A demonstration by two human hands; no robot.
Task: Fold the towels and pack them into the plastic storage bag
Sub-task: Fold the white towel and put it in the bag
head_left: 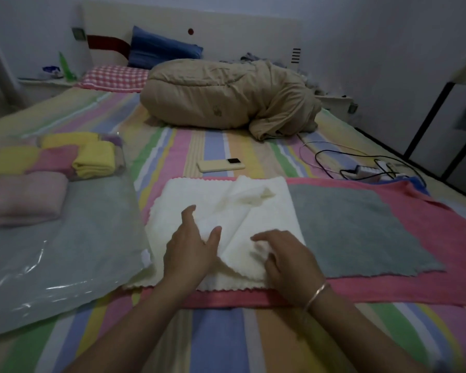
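Note:
A cream towel (221, 200) lies rumpled on the bed in front of me, with one part turned over towards the middle. My left hand (191, 249) rests on its near left part, fingers spread and fairly straight. My right hand (285, 259) lies on the near right part with fingers curled into the cloth, and a bangle is on that wrist. Under the cream towel a grey towel (361, 230) is spread flat on a pink towel (428, 238). The clear plastic storage bag (65, 238) lies at the left, holding several folded yellow and pink towels (51, 162).
The striped bed sheet (226, 337) covers the bed. A remote control (221, 165) lies beyond the cream towel. Cables and a power strip (366, 170) sit at the right. A bundled tan quilt (226, 95) and pillows (116, 76) are at the head end.

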